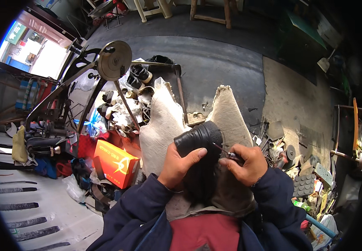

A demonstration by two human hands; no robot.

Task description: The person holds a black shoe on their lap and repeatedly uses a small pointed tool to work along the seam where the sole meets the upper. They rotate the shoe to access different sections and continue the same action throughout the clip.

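A black leather shoe or boot (pixel 197 136) rests over my lap, on a pale, worn cloth cover (pixel 160 113) spread over my legs. My left hand (pixel 177 167) grips the shoe from the left, thumb lying along the dark leather. My right hand (pixel 248 165) is closed on an awl-like tool (pixel 233 155) with a metal collar, its thin shaft reaching to the shoe's rough dark edge. A thin dark thread seems to hang near that edge; its path is unclear. The lower part of the shoe is in shadow between my forearms.
A metal hand-cranked machine (pixel 114 60) stands front left, beside piled shoes (pixel 141 75) and bags. An orange box (pixel 116 165) and a sheet with dark strips (pixel 22 205) lie left. Scattered tools and parts (pixel 304 184) lie right. Stools (pixel 210 16) stand at the back.
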